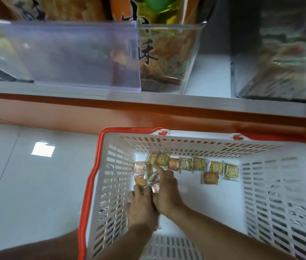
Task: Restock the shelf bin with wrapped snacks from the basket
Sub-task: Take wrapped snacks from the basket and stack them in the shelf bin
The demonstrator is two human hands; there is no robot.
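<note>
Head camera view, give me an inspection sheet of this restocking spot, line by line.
Surface: pale tiled floor under the basket.
Job's things: white basket with red rim holds small wrapped snacks in a row along its far wall, plus a cluster at the left; clear shelf bin above.
Clutter: nothing seen.
Grippers: left hand and right hand are both in the basket, fingers gathering the left cluster.
Cables: nothing seen.
Surroundings: shelf with orange edge; bagged snacks in the neighbouring bin.
</note>
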